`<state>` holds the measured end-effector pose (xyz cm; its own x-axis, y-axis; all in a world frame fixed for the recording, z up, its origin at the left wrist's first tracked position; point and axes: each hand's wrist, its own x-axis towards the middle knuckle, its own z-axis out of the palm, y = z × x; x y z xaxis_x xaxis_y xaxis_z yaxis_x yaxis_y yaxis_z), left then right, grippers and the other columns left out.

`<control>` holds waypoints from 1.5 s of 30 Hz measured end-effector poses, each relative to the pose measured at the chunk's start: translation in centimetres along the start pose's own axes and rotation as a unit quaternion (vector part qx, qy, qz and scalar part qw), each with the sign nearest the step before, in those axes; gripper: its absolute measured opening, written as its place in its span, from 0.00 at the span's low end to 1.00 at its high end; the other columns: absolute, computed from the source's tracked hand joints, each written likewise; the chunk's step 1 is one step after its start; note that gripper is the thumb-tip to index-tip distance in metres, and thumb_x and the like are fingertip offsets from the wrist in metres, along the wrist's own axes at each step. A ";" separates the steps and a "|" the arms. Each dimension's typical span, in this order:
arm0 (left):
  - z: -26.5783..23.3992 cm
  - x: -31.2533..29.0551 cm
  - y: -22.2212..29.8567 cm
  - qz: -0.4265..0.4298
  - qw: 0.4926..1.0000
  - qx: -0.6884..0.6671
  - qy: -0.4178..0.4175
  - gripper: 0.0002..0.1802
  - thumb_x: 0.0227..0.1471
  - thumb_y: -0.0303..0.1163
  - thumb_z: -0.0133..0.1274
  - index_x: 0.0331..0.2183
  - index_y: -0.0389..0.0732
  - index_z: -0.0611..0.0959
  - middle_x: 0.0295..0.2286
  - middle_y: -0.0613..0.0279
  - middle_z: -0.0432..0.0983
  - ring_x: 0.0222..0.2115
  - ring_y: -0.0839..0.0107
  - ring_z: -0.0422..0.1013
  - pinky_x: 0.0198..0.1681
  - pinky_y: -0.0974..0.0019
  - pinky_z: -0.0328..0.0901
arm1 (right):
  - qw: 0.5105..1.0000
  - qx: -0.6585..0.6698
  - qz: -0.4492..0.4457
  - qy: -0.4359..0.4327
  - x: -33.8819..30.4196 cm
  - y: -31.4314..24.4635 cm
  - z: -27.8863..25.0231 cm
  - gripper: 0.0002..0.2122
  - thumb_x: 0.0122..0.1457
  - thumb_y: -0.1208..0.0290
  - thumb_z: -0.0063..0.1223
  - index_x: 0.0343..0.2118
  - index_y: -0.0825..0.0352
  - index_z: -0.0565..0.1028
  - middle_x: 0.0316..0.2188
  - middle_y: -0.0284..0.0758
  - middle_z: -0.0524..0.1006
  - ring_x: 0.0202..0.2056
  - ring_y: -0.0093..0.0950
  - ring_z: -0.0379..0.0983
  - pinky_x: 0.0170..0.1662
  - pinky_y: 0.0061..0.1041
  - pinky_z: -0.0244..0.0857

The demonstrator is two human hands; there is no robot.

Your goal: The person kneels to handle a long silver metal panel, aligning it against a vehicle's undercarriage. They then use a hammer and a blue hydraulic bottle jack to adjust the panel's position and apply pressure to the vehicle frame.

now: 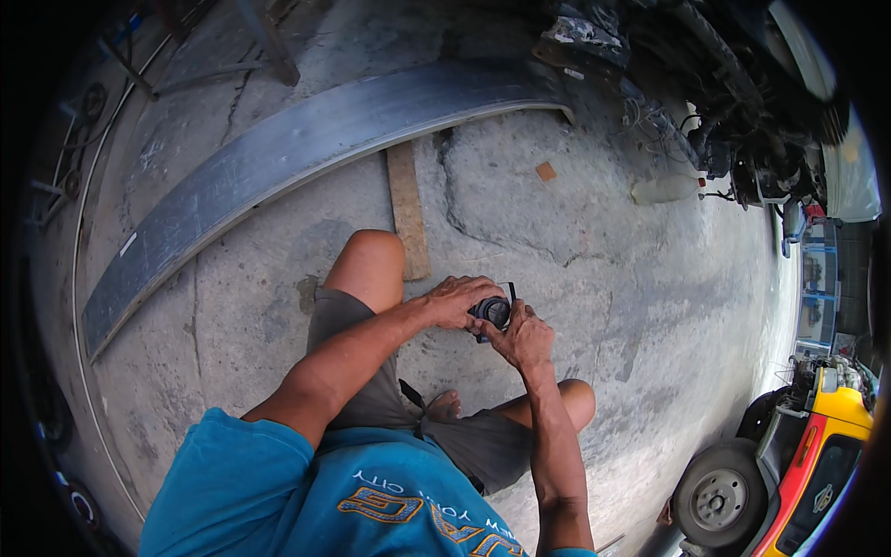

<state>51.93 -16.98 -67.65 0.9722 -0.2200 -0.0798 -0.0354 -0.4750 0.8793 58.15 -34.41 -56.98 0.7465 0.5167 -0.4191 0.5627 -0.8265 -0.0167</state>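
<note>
Both my hands hold a small black tool with a round end (493,313) in front of my knees, above the floor. A thin dark piece sticks up from its far right side, and a bit of blue shows at its lower edge. I cannot make out its exact kind. My left hand (457,302) wraps round its left side with bent fingers. On the right side, the fingers of my right hand (523,336) close against it near the thin piece. Beyond my hands lies a long grey metal channel (325,125), apart from them.
A wooden board (406,209) runs from the metal channel toward my left knee. Farther off lie a small brown square piece (546,172) and a pale plastic bottle (666,189). Dark vehicle parts (733,111) crowd the far right. A yellow and red vehicle (817,464) stands at the near right.
</note>
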 end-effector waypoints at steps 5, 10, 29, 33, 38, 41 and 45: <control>-0.3 0.1 0.0 0.006 1.000 -0.011 -0.015 0.50 0.36 0.33 0.74 0.62 0.50 0.71 0.62 0.59 0.66 0.64 0.55 0.63 0.65 0.50 0.62 | 0.957 0.088 0.111 -0.253 0.8 4.7 3.5 0.54 0.37 0.28 0.70 0.53 0.80 0.71 0.43 0.57 0.81 0.37 0.42 0.84 0.41 0.40 0.77; -1.1 1.0 0.7 -0.005 0.998 -0.004 -0.054 0.61 0.27 0.31 0.78 0.64 0.48 0.66 0.64 0.57 0.61 0.65 0.53 0.61 0.68 0.51 0.59 | 0.823 0.474 0.264 -0.169 -0.5 2.0 11.3 0.49 0.48 0.56 0.78 0.65 0.71 0.55 0.53 0.49 0.75 0.46 0.38 0.80 0.42 0.36 0.79; 1.9 0.6 -2.9 0.023 0.999 0.001 -0.024 0.62 0.28 0.38 0.74 0.64 0.38 0.60 0.52 0.40 0.66 0.53 0.40 0.70 0.56 0.49 0.68 | 0.829 0.514 0.159 0.150 0.1 -0.9 16.8 0.31 0.48 0.78 0.65 0.58 0.68 0.69 0.50 0.46 0.78 0.50 0.37 0.77 0.55 0.33 0.67; -0.3 -1.2 -0.7 -0.064 0.996 -0.062 0.028 0.60 0.26 0.37 0.74 0.61 0.30 0.64 0.48 0.35 0.71 0.50 0.40 0.72 0.53 0.50 0.69 | 0.873 0.463 0.142 0.058 0.3 0.5 13.1 0.28 0.45 0.80 0.65 0.53 0.69 0.74 0.42 0.37 0.81 0.41 0.28 0.77 0.47 0.29 0.70; -2.4 -2.0 1.9 -0.111 0.983 -0.117 0.086 0.57 0.22 0.35 0.76 0.55 0.26 0.67 0.43 0.32 0.74 0.46 0.37 0.75 0.49 0.49 0.72 | 0.916 0.377 0.134 -0.020 1.1 0.9 6.7 0.24 0.42 0.79 0.66 0.46 0.70 0.77 0.36 0.38 0.82 0.34 0.28 0.78 0.39 0.31 0.71; -6.7 -1.5 4.0 -0.083 0.978 -0.133 0.140 0.56 0.24 0.37 0.76 0.55 0.25 0.70 0.44 0.34 0.76 0.47 0.41 0.75 0.51 0.52 0.71 | 0.937 0.328 0.120 0.005 2.7 0.7 1.6 0.22 0.40 0.76 0.67 0.41 0.72 0.76 0.31 0.40 0.82 0.30 0.31 0.78 0.35 0.31 0.72; -12.3 -0.9 4.8 -0.053 0.956 -0.144 0.250 0.58 0.24 0.38 0.77 0.59 0.30 0.70 0.50 0.37 0.75 0.53 0.45 0.73 0.59 0.55 0.67 | 0.963 0.249 0.077 0.064 5.7 -3.9 -7.5 0.21 0.41 0.70 0.69 0.38 0.73 0.75 0.31 0.48 0.83 0.35 0.44 0.81 0.43 0.37 0.72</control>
<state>53.77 -8.57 -57.57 0.9585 0.2851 -0.0056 0.0657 -0.2017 0.9772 62.93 -26.54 -52.48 0.8630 0.3764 -0.3368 0.2259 -0.8841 -0.4092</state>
